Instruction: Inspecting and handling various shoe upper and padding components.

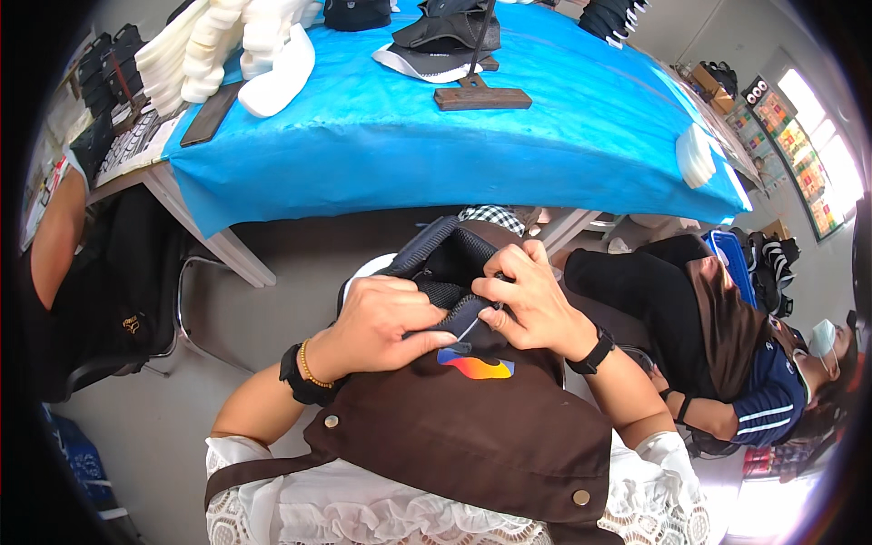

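Low over my lap, both hands grip a dark cap [431,243] with a mesh lining, its opening toward me. Part of a white curved edge shows beyond my left hand [386,320], whose fingers are closed on the near left rim and whose thumb lies along it. My right hand [527,298] pinches the rim's right side between thumb and fingers. A thin pale strand or tool shows between the hands, too small to name. Below them lies my brown apron [454,427] with a colourful patch.
A blue-covered table [436,159] stands ahead, holding white curved foam pieces [277,77], dark caps [445,45] and a dark wooden T-shaped piece [481,98]. At right sits a masked co-worker [718,327]; another person's arm [59,232] shows at left.
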`<state>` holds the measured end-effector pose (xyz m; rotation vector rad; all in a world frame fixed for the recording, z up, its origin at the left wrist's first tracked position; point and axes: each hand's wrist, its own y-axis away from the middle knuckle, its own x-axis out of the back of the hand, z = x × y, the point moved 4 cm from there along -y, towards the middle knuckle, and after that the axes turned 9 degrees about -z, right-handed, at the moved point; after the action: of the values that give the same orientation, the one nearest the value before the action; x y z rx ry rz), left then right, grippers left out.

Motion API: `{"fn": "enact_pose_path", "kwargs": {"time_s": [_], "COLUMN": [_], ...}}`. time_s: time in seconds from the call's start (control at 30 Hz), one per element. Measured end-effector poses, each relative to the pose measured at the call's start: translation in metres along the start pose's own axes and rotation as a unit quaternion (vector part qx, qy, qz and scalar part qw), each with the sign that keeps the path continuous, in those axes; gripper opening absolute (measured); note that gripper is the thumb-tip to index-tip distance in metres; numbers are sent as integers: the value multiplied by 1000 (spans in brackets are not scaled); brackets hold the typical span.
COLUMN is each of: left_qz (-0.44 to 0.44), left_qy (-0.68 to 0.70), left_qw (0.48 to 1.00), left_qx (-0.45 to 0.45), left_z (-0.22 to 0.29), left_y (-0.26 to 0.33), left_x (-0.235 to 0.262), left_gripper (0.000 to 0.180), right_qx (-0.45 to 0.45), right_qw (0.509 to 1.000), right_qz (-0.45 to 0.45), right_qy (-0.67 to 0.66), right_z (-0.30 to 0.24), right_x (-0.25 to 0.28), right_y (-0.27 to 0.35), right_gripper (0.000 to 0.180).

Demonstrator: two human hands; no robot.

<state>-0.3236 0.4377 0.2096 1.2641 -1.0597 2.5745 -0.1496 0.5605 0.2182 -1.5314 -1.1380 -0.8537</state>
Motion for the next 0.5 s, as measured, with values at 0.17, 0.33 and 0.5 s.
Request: {"fn": "enact_pose_path", "kwargs": {"time_s": [0.17, 0.33, 0.5], "left_qz": [-21, 22, 70], "left_qy": [-24, -5, 87], "left_qw": [998, 998, 993], "left_qx": [50, 53, 28], "left_z": [-18, 4, 4], "left_y": [-8, -20, -9], "left_x": [28, 19, 4], "left_gripper": [38, 45, 32], "right_qx": [0, -19, -1], "right_qw": [998, 993, 981], "right_qz": [44, 106, 139], "right_qy": [48, 39, -138], "right_z": [-18, -39, -31], "right_x": [16, 9, -1], "right_y": [-16, -28, -13], "right_gripper": [24, 21, 10]}}
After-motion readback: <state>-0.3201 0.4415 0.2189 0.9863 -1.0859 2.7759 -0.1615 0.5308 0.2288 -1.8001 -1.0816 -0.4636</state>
